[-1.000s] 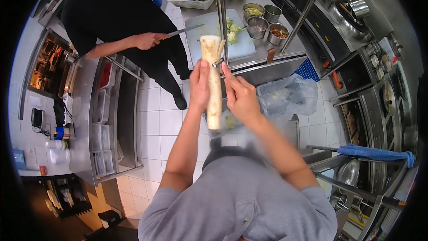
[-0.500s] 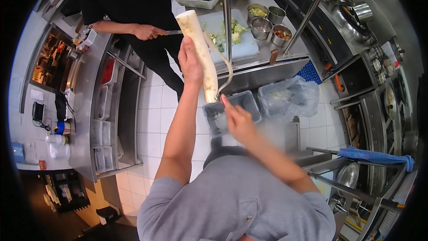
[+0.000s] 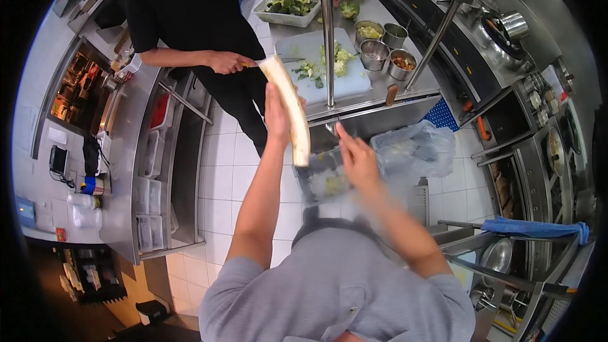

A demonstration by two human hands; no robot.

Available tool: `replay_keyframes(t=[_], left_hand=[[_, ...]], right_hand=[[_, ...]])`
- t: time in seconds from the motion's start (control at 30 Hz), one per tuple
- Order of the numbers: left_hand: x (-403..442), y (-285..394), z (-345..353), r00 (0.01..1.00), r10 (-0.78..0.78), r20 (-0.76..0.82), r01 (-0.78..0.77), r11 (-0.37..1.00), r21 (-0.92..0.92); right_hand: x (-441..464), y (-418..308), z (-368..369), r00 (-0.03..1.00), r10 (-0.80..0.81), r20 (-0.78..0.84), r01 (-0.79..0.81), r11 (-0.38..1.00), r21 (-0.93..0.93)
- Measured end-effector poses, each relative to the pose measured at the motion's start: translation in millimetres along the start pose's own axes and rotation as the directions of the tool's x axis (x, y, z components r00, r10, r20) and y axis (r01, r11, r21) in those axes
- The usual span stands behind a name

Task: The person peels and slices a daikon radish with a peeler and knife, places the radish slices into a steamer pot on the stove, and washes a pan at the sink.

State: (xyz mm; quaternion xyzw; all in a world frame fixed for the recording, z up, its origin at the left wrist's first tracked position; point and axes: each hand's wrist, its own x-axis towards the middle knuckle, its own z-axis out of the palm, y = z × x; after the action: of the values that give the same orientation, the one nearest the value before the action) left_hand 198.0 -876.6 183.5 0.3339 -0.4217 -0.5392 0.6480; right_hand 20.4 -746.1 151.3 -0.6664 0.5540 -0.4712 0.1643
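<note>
My left hand (image 3: 276, 114) is wrapped round a long, pale daikon-like root (image 3: 292, 111), held tilted with its upper end away from me. Its surface is mostly white, and the lower end hangs over a grey bin (image 3: 308, 187) on the floor. My right hand (image 3: 360, 159) is closed on a peeler (image 3: 332, 128), whose metal head shows just beyond the fingertips. The peeler is off to the right of the root and apart from it. Its handle is mostly hidden in my fingers.
Ahead, a co-worker's hand (image 3: 227, 62) holds a knife (image 3: 291, 60) beside a white cutting board (image 3: 354, 82) with chopped greens. Metal pots (image 3: 374, 55) and a vegetable basket (image 3: 288, 19) stand on the counter. A plastic-covered bin (image 3: 415, 152) is on the right; a shelf post (image 3: 328, 50) rises ahead.
The peeler has moved away from the root to the right, and the long hanging peel strip is gone from it. My left hand has lowered and turned the root slightly.
</note>
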Motion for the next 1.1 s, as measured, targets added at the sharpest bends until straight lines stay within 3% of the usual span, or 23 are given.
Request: replay_keyframes(t=[0.07,0.13,0.23,0.43,0.6,0.67,0.73,0.8,0.9,0.93,1.03,1.1], left_hand=[[-16,-10,0,0.997,-0.073,0.018,0.074,0.996,-0.043],[-30,-10,5,0.990,-0.121,0.070,0.116,0.991,0.060],[-47,8,17,0.984,-0.122,0.132,0.101,0.983,0.154],[-52,16,7,0.988,-0.087,0.127,0.054,0.967,0.247],[-50,19,0,0.987,-0.079,0.138,0.037,0.959,0.281],[-47,21,1,0.987,0.024,0.159,-0.082,0.925,0.370],[-51,16,4,0.986,0.053,0.161,-0.109,0.925,0.364],[-53,11,7,0.993,-0.030,0.118,0.006,0.980,0.199],[-51,15,4,0.985,-0.086,0.150,0.059,0.983,0.177],[-50,25,18,0.990,0.062,0.125,-0.084,0.980,0.181],[-46,29,28,0.991,0.075,0.114,-0.097,0.974,0.204],[-40,22,31,0.997,0.081,-0.006,-0.079,0.980,0.182]], right_hand=[[33,-29,-20,0.999,-0.038,-0.033,0.038,0.999,-0.005],[60,-52,-29,0.977,-0.212,-0.025,0.205,0.967,-0.153],[88,-72,-31,0.961,-0.276,0.006,0.268,0.925,-0.269],[99,-81,-26,0.959,-0.277,0.061,0.281,0.901,-0.329],[102,-78,-19,0.955,-0.288,0.067,0.295,0.910,-0.290],[97,-76,-16,0.952,-0.299,0.061,0.305,0.917,-0.259],[87,-77,-12,0.972,-0.237,0.008,0.236,0.965,-0.116],[72,-73,-5,0.973,-0.232,0.010,0.232,0.971,-0.063],[43,-52,2,0.983,-0.183,0.033,0.182,0.983,0.028],[35,-47,1,0.986,-0.158,0.052,0.154,0.986,0.064],[12,-50,-1,0.990,-0.134,0.040,0.130,0.988,0.080],[-7,-45,2,0.988,-0.153,0.007,0.152,0.986,0.065]])
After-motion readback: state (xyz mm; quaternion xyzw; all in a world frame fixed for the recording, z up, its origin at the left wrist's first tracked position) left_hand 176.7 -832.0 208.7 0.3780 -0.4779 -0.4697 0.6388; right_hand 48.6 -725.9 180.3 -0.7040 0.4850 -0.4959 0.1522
